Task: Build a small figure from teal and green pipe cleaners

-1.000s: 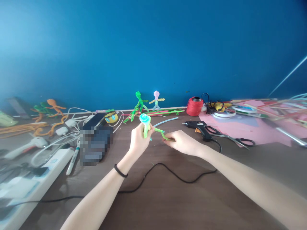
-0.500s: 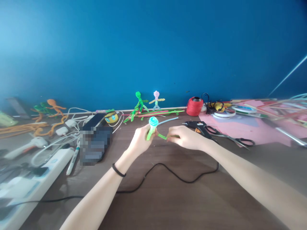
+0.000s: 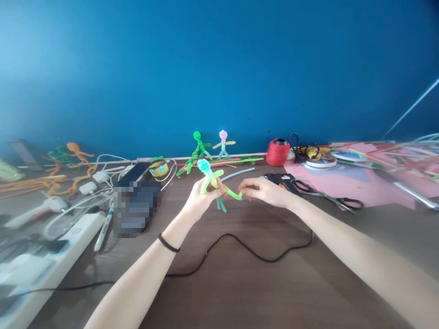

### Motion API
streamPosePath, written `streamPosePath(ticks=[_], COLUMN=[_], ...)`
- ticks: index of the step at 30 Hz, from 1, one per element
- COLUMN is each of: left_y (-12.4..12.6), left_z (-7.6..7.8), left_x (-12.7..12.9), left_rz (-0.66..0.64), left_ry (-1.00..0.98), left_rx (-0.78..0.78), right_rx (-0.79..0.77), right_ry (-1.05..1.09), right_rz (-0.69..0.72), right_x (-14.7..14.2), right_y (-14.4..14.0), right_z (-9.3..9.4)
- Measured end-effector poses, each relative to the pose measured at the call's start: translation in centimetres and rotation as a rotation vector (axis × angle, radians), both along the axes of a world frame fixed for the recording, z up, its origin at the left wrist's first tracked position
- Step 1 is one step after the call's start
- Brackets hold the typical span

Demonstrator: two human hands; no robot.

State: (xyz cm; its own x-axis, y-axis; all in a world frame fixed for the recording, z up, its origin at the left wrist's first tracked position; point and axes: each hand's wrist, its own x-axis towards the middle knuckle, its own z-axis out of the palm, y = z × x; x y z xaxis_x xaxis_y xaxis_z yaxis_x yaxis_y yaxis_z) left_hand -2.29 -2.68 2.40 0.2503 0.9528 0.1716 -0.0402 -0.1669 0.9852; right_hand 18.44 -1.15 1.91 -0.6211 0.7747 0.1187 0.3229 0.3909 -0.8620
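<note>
My left hand (image 3: 202,196) is closed around the middle of a small pipe-cleaner figure (image 3: 204,167). The figure has a coiled aqua head, lime-green arms and teal strands hanging below my fingers. From it a lime-green pipe cleaner (image 3: 233,195) runs right and bends up at its end. My right hand (image 3: 265,191) pinches at that bent end; the exact contact is partly hidden by the fingers. Behind the hands lies a loose light-blue pipe cleaner (image 3: 242,172) on the table.
Two finished-looking figures, one green (image 3: 198,142) and one pink-headed (image 3: 223,142), stand by the wall. Right are a red thread spool (image 3: 278,152), a black glue gun (image 3: 279,179) and scissors (image 3: 324,196). A power strip (image 3: 73,249) lies left; a black cable (image 3: 236,236) crosses in front.
My left hand has tilted the figure, and its head has moved left. Its arms and the teal strands now show. More of the lime-green pipe cleaner is visible between my hands.
</note>
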Motion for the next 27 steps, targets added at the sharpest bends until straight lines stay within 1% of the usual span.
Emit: streamPosePath(ticks=[4,10,12,16,19,22,25,27], left_y=[-0.1,-0.1,-0.1,-0.3,-0.6,-1.0,-1.3,-1.3], left_z=[-0.1,-0.4,-0.5,-0.7,-0.6,-0.6,-0.6,-0.7], left_x=[0.1,0.5,0.7,1.2,1.6,1.7,1.6,1.5], left_rz=[-0.031,-0.076,-0.059,0.041,0.14,0.222,0.292,0.34], left_ry=[-0.116,-0.26,-0.304,-0.333,-0.29,-0.148,0.061,0.177], left_rx=[-0.057,-0.083,-0.091,-0.07,-0.022,0.072,0.207,0.269], right_rx=[0.029,0.027,0.026,0.031,0.044,0.03,-0.068,-0.152], right_ry=[0.025,0.047,0.064,0.11,0.095,0.057,0.052,0.054], right_rz=[0.017,0.032,-0.006,-0.154,-0.231,-0.229,-0.219,-0.216], right_x=[-0.2,-0.8,-1.3,-2.2,-2.6,-2.8,-3.0,-3.2], right_y=[0.1,-0.1,-0.4,-1.0,-1.4,-1.8,-2.1,-2.3], right_z=[-0.5,-1.6,-1.8,-1.8,-1.4,-0.9,-0.5,-0.3])
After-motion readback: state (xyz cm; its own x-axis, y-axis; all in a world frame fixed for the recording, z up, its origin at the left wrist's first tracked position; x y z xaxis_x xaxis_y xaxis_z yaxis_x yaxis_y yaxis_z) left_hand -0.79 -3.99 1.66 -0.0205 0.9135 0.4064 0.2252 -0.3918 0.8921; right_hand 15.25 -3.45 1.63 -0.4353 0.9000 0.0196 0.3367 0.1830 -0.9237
